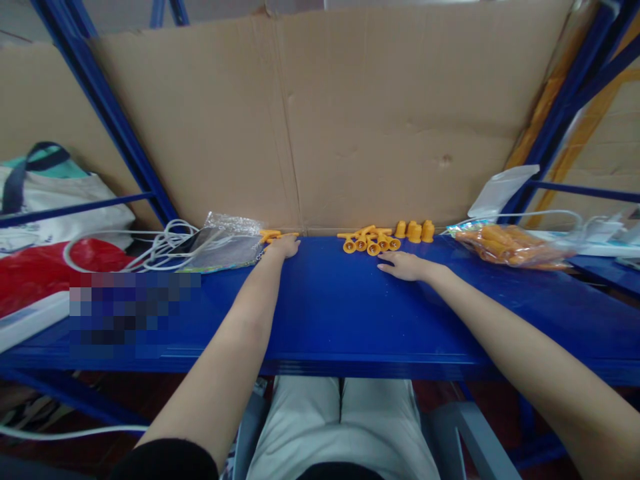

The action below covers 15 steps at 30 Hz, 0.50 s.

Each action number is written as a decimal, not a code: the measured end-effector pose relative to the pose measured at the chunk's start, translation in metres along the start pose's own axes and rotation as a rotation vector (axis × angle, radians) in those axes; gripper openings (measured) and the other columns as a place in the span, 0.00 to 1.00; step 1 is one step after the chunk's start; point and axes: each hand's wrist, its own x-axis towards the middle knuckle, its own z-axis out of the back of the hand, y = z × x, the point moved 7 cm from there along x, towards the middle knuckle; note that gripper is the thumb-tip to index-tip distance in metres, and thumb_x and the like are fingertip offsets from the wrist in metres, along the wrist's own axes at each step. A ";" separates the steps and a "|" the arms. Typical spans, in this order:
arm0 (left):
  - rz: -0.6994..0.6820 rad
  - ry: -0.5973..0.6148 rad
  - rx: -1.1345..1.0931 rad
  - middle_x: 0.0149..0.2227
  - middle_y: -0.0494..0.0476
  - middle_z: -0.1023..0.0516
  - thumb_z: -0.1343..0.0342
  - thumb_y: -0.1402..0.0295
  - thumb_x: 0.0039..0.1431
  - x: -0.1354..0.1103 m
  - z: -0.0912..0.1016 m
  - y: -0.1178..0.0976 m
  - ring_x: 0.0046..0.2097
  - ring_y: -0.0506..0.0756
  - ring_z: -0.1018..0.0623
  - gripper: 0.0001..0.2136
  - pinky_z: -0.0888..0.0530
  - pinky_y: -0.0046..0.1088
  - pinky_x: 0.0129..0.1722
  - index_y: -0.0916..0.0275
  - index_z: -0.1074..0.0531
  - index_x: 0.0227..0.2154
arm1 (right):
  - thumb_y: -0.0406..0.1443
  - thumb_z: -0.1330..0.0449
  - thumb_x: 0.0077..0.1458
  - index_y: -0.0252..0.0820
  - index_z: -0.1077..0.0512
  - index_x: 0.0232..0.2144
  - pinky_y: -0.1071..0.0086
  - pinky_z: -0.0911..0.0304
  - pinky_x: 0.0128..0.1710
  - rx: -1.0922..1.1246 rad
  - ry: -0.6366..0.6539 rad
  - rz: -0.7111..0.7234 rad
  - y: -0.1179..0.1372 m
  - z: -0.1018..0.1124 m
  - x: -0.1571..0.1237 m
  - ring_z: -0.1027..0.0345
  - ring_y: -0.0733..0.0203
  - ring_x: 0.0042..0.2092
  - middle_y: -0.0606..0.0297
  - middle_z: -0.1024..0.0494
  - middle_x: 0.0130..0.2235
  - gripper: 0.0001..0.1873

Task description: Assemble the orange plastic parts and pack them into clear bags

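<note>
My left hand [286, 247] reaches to the back of the blue table, right at a few orange plastic stem-like pieces [271, 235]. Its fingertips are hidden, so whether it grips one of them I cannot tell. My right hand [404, 266] rests palm down with fingers stretched out and apart, holding nothing. Its fingertips lie at the near edge of a cluster of orange funnel-shaped plastic pieces [373, 249], whose round cups face me and whose stems point backward. Behind that hand, several orange bell-shaped caps [415, 232] stand upright near the cardboard.
A clear bag of orange parts [510, 244] lies at right. A flattened plastic bag [227, 245] and coiled white cables [173, 245] are at left, beside a red bag [95, 259]. Cardboard [375, 120] walls the back of the blue table [330, 320]; blue posts [107, 110] flank it.
</note>
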 end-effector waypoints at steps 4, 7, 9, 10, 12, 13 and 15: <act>0.012 -0.072 -0.081 0.60 0.67 0.31 0.66 0.65 0.69 -0.009 0.011 -0.003 0.61 0.58 0.31 0.23 0.36 0.31 0.59 0.68 0.32 0.57 | 0.46 0.52 0.64 0.45 0.35 0.61 0.49 0.46 0.62 0.006 -0.017 0.018 -0.006 -0.005 0.004 0.43 0.46 0.64 0.56 0.36 0.64 0.27; 0.073 -0.147 -0.124 0.55 0.68 0.25 0.65 0.68 0.68 -0.012 0.028 0.009 0.57 0.57 0.27 0.22 0.33 0.29 0.56 0.69 0.28 0.51 | 0.47 0.52 0.64 0.45 0.35 0.61 0.49 0.45 0.62 0.019 -0.034 0.043 -0.009 -0.007 0.007 0.42 0.46 0.63 0.56 0.35 0.63 0.28; 0.139 -0.179 -0.125 0.53 0.68 0.24 0.61 0.70 0.66 -0.016 0.041 0.024 0.56 0.59 0.26 0.20 0.31 0.31 0.54 0.68 0.27 0.50 | 0.48 0.50 0.63 0.46 0.35 0.61 0.50 0.45 0.62 0.033 -0.047 0.062 -0.011 -0.008 0.008 0.41 0.47 0.63 0.56 0.34 0.62 0.28; 0.157 -0.187 -0.121 0.53 0.69 0.24 0.59 0.72 0.64 -0.018 0.047 0.032 0.56 0.60 0.26 0.19 0.30 0.32 0.54 0.68 0.28 0.51 | 0.48 0.50 0.63 0.46 0.35 0.61 0.51 0.45 0.62 0.039 -0.050 0.068 -0.011 -0.009 0.008 0.40 0.47 0.63 0.56 0.33 0.62 0.28; 0.258 -0.212 -0.101 0.54 0.69 0.25 0.54 0.73 0.60 -0.025 0.058 0.055 0.56 0.62 0.26 0.19 0.30 0.34 0.53 0.67 0.29 0.53 | 0.48 0.49 0.63 0.46 0.35 0.61 0.52 0.45 0.62 0.047 -0.052 0.073 -0.012 -0.010 0.009 0.40 0.48 0.62 0.56 0.33 0.62 0.28; 0.328 -0.217 -0.087 0.54 0.71 0.26 0.52 0.73 0.59 -0.030 0.062 0.068 0.56 0.63 0.26 0.20 0.29 0.35 0.53 0.67 0.29 0.54 | 0.48 0.49 0.63 0.46 0.34 0.61 0.53 0.45 0.62 0.051 -0.053 0.076 -0.012 -0.010 0.009 0.39 0.48 0.62 0.56 0.33 0.62 0.28; 0.437 -0.209 -0.070 0.55 0.75 0.27 0.47 0.71 0.56 -0.041 0.065 0.092 0.57 0.67 0.28 0.22 0.30 0.41 0.54 0.69 0.31 0.55 | 0.48 0.49 0.63 0.46 0.34 0.61 0.54 0.45 0.62 0.056 -0.058 0.084 -0.012 -0.009 0.009 0.39 0.49 0.62 0.57 0.32 0.61 0.28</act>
